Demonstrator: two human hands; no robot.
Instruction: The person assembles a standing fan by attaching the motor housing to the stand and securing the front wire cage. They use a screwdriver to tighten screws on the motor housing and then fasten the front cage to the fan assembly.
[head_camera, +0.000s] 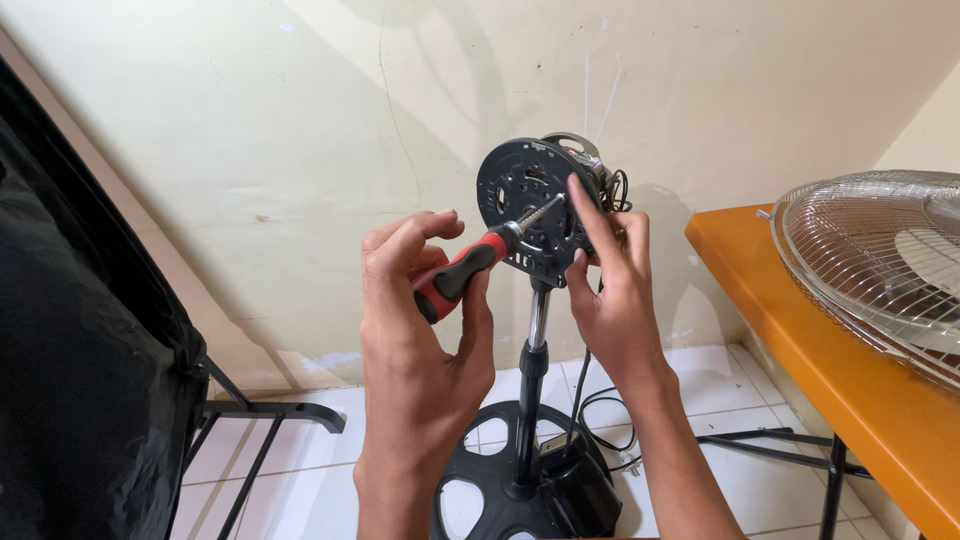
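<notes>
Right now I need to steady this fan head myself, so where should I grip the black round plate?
Grip the black round plate by its rim from the right, as the right hand does; the screwdriver in the left hand works its face from the left.

No packages, labels, signs or screens show anywhere in this view (none that can be made out, at least).
</notes>
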